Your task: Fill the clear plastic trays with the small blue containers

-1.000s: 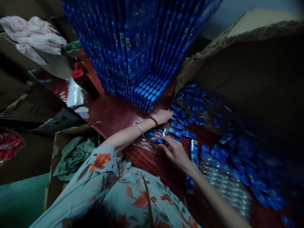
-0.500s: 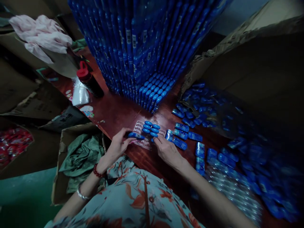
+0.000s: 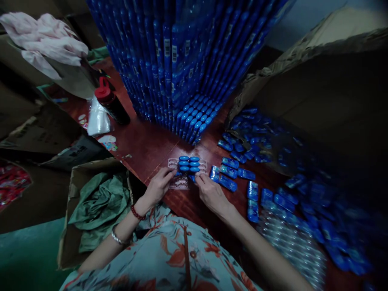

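Observation:
A clear plastic tray (image 3: 182, 184) with moulded slots lies on the red-brown table in front of me. Two short columns of small blue packs (image 3: 184, 163) with rounded ends stand upright in its middle. My left hand (image 3: 158, 186) is closed in a pinch at the near left of these columns, on a blue pack (image 3: 178, 174) mostly hidden by the fingers. At the near right, my right hand (image 3: 211, 193) pinches another blue pack (image 3: 192, 177), only partly visible. Several loose blue packs (image 3: 229, 172) lie just right of the tray.
A tall stack of blue packs (image 3: 182, 76) rises behind the tray. Right stand an open cardboard box (image 3: 318, 93), a spilled heap of packs (image 3: 327, 226) and clear empty trays (image 3: 292, 242). Left are a red-lidded bottle (image 3: 112, 103) and a box of green cloth (image 3: 98, 202).
My left hand has brought its blue pack from the tray's left side in to the near end of the left column. My right hand has stayed by the right column.

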Demonstrator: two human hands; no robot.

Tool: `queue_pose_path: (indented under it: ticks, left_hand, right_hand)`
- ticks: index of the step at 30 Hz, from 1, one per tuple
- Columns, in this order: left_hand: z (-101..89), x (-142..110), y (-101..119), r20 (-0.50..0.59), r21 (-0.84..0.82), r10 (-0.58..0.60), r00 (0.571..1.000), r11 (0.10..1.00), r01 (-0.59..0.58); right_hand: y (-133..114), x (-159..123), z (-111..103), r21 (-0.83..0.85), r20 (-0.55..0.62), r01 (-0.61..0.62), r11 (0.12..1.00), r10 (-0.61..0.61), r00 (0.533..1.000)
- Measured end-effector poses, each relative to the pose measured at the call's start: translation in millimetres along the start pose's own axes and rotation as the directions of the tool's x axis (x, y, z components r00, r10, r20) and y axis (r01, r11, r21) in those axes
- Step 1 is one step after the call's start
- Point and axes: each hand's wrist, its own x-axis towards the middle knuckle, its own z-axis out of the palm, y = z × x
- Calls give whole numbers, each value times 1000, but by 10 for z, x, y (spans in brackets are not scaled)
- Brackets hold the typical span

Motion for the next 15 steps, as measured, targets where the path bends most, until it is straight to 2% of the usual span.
queue_pose_path:
  ticks: [4,6,11,15]
  left_hand:
    - [43,0,19,40,29,80,996,996,-81]
    - [61,13,52,55,39,89,994,995,-92]
    - [85,101,131,139,137,68,988,987,-88]
    - [73,245,210,205,201,43,978,976,-84]
  right_hand:
    - [-107,113,-225,-78,168,25,997,-11,986]
    - [-167,166,-299,-89,193,46,995,-28,981]
    - [-272,181,-313,-151,106,-52,987,69,992]
    - [-195,-14,-295,-117,21,-81,990,84,996]
